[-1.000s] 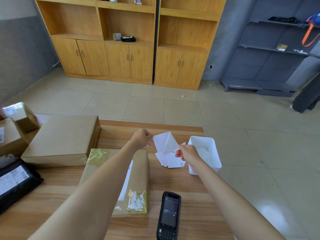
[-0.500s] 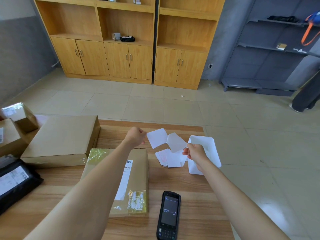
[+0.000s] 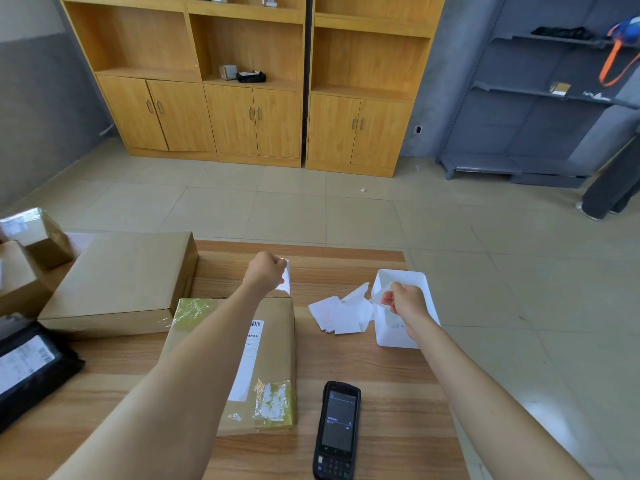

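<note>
Head view: left hand [image 3: 265,271] grips a label [image 3: 286,279]; right hand [image 3: 406,302] pinches, seemingly, backing paper [image 3: 379,295] over bin [image 3: 417,276].

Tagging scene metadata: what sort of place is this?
Probably a parcel shipping or sorting room: taped cardboard parcel with a barcode label, handheld scanner and black mailer bag on a wooden table.

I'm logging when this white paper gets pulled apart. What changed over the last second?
The white sheet held between both hands split in two. The left hand moved left, gripping one piece; the right hand moved right toward the white bin, pinching the other piece. The paper pile, taped box and scanner stayed where they were.
</note>
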The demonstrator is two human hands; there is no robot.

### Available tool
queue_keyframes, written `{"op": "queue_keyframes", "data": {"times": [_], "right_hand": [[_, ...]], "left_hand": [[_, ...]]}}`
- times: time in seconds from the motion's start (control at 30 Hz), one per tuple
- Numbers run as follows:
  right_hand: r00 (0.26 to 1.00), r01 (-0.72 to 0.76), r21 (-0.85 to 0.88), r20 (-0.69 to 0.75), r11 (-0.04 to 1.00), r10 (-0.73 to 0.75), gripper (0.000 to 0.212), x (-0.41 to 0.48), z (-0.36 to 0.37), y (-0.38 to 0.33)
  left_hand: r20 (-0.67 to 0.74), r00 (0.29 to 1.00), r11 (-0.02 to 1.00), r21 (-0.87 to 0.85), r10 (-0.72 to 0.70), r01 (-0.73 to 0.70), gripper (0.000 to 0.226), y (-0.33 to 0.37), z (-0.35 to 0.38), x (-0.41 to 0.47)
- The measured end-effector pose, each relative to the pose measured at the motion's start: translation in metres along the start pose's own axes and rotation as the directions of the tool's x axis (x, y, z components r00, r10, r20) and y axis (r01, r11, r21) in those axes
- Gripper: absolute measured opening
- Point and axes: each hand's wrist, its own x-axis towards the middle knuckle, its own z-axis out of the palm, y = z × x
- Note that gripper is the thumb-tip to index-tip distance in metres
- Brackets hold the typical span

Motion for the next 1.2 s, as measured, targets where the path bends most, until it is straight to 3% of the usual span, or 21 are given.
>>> {"op": "queue_keyframes", "data": {"times": [0.27,0.43,0.83,1.03,1.2], "right_hand": [[0.977,0.061,-0.039,-0.204,0.997,-0.067,0.036,0.011,-0.019,0.001],[0.95,0.02,-0.036,-0.31,0.999,-0.03,0.035,0.024,-0.037,0.016],[0.978,-0.107,-0.056,-0.185,0.993,0.095,0.004,0.039,-0.033,0.057],[0.974,-0.115,-0.018,-0.199,0.993,0.109,0.006,0.04,-0.024,0.051],[0.972,-0.18,-0.052,-0.161,0.982,0.17,0.043,0.045,-0.018,0.049]], "left_hand": [[0.064,0.998,0.999,0.023,0.028,-0.029,0.037,0.001,0.017,-0.001],[0.09,0.996,0.998,0.052,0.017,-0.022,0.037,-0.002,0.028,-0.002],[0.157,0.987,0.993,0.121,-0.019,0.0,0.023,0.005,0.05,-0.002],[0.185,0.983,0.992,0.125,-0.02,-0.003,0.022,0.01,0.053,-0.004],[0.18,0.983,0.997,0.068,-0.03,0.018,0.009,0.015,0.052,-0.009]]}}
